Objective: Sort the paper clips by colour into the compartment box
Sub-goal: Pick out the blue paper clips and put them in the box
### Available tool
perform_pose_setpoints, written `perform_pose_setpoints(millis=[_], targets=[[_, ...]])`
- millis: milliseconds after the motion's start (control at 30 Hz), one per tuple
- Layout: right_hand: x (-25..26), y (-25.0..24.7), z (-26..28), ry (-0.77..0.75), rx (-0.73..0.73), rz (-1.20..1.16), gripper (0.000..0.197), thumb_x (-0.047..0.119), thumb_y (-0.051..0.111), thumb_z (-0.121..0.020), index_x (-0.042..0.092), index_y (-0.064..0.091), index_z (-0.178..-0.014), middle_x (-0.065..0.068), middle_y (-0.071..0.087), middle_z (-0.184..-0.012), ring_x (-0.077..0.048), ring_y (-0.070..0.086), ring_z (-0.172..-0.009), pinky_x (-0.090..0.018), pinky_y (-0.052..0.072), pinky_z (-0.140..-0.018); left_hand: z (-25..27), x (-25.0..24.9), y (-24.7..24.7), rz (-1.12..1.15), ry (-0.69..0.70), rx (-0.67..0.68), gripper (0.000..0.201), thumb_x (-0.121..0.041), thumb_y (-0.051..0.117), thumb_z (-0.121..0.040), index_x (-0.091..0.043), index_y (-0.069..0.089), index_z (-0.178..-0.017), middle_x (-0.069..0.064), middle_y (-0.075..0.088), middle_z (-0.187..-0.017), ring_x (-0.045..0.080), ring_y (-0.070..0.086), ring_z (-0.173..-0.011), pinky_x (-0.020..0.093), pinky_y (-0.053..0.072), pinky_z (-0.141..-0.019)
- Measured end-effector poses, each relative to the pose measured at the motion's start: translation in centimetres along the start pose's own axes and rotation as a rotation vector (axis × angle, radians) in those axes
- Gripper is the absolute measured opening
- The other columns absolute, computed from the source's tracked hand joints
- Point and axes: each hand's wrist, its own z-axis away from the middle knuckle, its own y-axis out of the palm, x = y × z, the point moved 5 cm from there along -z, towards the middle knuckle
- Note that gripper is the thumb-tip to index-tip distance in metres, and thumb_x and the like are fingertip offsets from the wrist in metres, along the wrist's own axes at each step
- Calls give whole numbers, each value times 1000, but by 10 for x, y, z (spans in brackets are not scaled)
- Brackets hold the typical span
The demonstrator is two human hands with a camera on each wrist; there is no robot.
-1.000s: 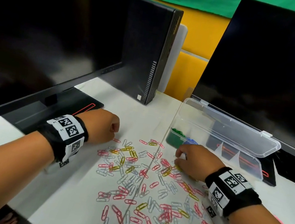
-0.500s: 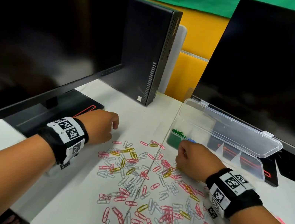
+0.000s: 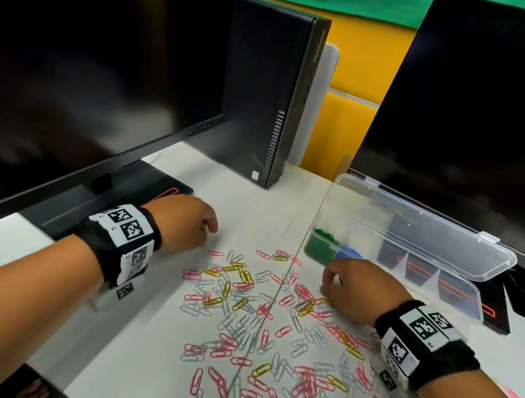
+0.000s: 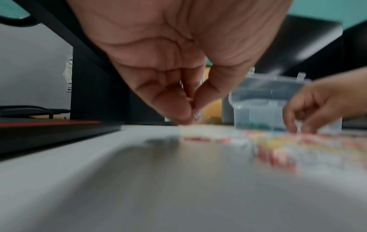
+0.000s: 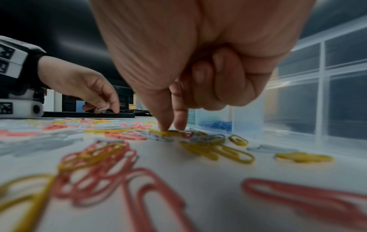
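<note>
Inside my open compartment box [image 3: 422,232], green clips [image 3: 322,236] and blue clips [image 5: 216,125] fill neighbouring compartments; left hand [image 5: 79,84] pinches a white clip [image 5: 102,108], right hand [image 5: 198,62] fingertips [image 5: 163,125] pinching at a yellow clip [image 5: 172,133]

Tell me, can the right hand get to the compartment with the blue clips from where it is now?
Probably yes. The right hand sits beside the compartment box, whose lid stands open, and the blue clips lie just beyond its fingertips. Nothing shows between them except the low box wall.

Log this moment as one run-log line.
left hand: pinches white clip | right hand: fingertips on yellow clip | box: green, blue filled
</note>
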Motion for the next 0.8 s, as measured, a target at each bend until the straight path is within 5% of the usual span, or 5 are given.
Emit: perform_pose_setpoints(millis=[133,300,467,567,800], targets=[[0,3,-2,8,8,19,12,43,57,-97,33,63,-97,11,63,-95,-10,57,-84,-19,34,-58,3,10,-5,653,-95,133,28,1,49,-92,-11,74,-91,5,74,-74,16,68,-64,30,58,-66],[1,4,-4,20,6,4,18,41,51,-100,29,65,-101,7,66,-100,-12,60,-86,-22,38,-62,6,14,8,1122,-169,301,26,12,45,-79,6,68,-90,22,67,-80,25,63,-62,29,52,-52],[2,3,-1,24,-2,17,11,40,58,-97,32,65,-97,9,65,-97,-11,59,-85,-20,35,-59,0,8,6,192,41,188,7,-29,66,-91,-30,72,-86,-12,70,-82,4,61,-68,20,51,-65],[2,3,-1,23,3,18,11,37,55,-98,30,64,-94,10,65,-96,-11,59,-84,-21,37,-60,4,-11,6,-123,166,128,17,-47,61,-90,-34,71,-91,-17,65,-91,2,59,-82,25,53,-80],[6,3,1,-11,37,27,15,31,54,-94,30,50,-80,8,64,-89,-13,57,-78,-21,32,-55,4,-23,19,-328,269,151,21,-31,49,-94,-26,69,-97,-8,65,-96,14,60,-86,32,54,-82]])
